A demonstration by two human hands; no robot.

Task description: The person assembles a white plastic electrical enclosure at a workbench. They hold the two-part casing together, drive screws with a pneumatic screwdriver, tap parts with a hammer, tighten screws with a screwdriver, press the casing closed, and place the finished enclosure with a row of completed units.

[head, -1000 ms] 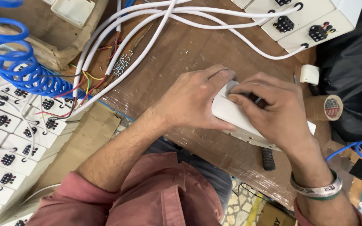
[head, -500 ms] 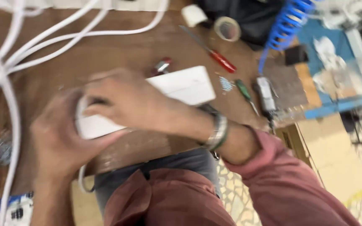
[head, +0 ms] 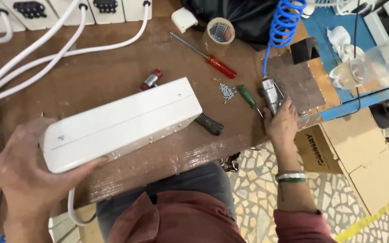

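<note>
A: What is the left hand (head: 25, 180) doing?

B: It is wrapped around one end of a long white box (head: 120, 123). The thumb is under the box and the fingers curl over the back end. The box is tipped up a little, and its other end is over the brown table (head: 113, 67)

A: And the right hand (head: 281, 123)?

B: It is far from the box, at the right edge of the table. Its fingers are closed around a small grey metal tool (head: 271, 93). A curly blue hose (head: 284, 22) goes up from that tool

A: What is near that hand?

B: A green-handled screwdriver (head: 247, 96) lies just beside the tool. A little pile of tiny screws (head: 226, 91) sits next to it. A red-handled screwdriver (head: 212, 60) is a bit farther up, near a roll of tape (head: 219, 32)

A: Anything by the box?

B: A black handle (head: 209, 124) pokes out from behind it, and a small red and silver thing (head: 150, 80) lies just above it. White cables (head: 46, 54) run across the table on the left
</note>
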